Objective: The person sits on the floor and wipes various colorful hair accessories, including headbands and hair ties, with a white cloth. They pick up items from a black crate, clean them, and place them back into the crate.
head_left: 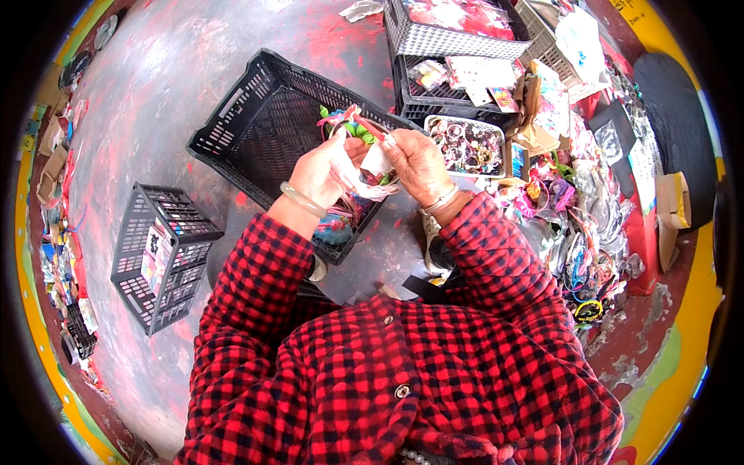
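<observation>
Bands point(377, 161) in a loose, rounded bunch, pale pink and white with a red strip and a bright green piece along the top, are held up over one end of a black plastic crate point(263, 116) on a red-smeared floor point(294, 31). A left hand point(316, 177) in a pale bangle curls around the bunch's near side; the right hand point(418, 167) pinches its upper right edge beside the red strip. Below, blue fluffy material point(335, 230) lies in the crate. To the right, a white-rimmed tray point(496, 172) holds small dark and coloured pieces.
</observation>
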Demonstrator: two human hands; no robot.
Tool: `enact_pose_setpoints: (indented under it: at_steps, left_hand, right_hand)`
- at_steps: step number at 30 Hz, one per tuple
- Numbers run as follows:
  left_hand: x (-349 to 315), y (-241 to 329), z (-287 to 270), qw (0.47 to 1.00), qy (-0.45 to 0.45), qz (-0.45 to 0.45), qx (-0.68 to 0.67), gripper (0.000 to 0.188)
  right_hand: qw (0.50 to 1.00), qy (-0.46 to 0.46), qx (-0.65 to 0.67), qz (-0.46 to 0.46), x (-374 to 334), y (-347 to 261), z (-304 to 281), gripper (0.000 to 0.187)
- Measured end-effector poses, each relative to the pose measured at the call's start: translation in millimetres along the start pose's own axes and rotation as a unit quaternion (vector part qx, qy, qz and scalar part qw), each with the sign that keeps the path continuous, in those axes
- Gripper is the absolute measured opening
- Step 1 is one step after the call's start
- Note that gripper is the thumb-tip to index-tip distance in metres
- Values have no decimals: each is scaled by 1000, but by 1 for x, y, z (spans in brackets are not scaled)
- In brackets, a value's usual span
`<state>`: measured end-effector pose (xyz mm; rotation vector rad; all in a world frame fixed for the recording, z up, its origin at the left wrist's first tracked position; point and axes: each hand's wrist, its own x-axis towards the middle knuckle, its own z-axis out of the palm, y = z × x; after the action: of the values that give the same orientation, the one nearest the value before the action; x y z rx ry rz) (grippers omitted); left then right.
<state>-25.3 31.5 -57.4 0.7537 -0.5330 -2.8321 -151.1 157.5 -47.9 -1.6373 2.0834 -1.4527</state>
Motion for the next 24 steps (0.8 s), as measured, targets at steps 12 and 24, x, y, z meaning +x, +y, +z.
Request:
enact_pose_setpoints:
  at_steps: [12, 24]
  left_hand:
    - [-5, 17, -11, 998, -16, -33, 53, 32]
    - [-3, 3, -1, 991, -89, 69, -65, 13]
  right_hand:
    - [994, 5, -72, -81, 4, -4, -6, 9]
    - [981, -76, -115, -137, -5, -11, 8, 7]
